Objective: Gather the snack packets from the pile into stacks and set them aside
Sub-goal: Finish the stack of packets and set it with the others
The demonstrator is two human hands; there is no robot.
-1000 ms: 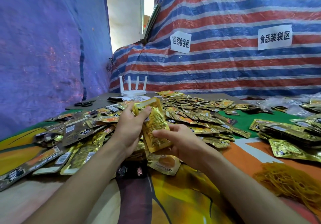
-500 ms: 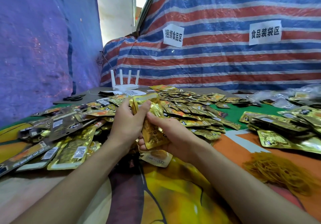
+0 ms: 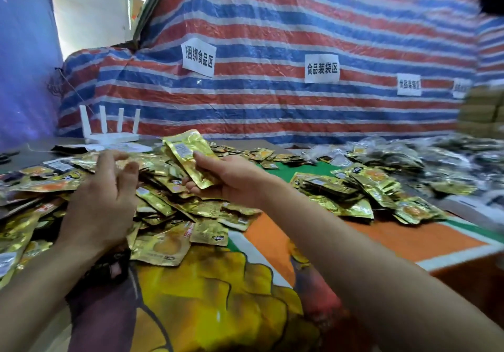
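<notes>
A striped tarp [image 3: 272, 24] backs the table [image 3: 381, 238], where the pile of gold snack packets [image 3: 169, 204] sprawls across its left. Above the pile, the left hand [image 3: 101, 196] hovers loose-fingered, holding nothing; the right hand [image 3: 231, 182] grips a small stack of packets [image 3: 188, 158], tilted upward.

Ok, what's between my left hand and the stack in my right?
Head view: only loose gold packets lie between the left hand and the held stack.

- Two bare hands: left hand [image 3: 101, 201], right hand [image 3: 234, 182].
- One held stack of gold foil snack packets [image 3: 188, 155]; packets within uncountable.
- Two heaps of loose gold foil packets: near pile [image 3: 169, 204], right heap [image 3: 354, 188].
- One white plastic router [image 3: 109, 136], four antennas.
- Four white paper signs [image 3: 321, 68].
</notes>
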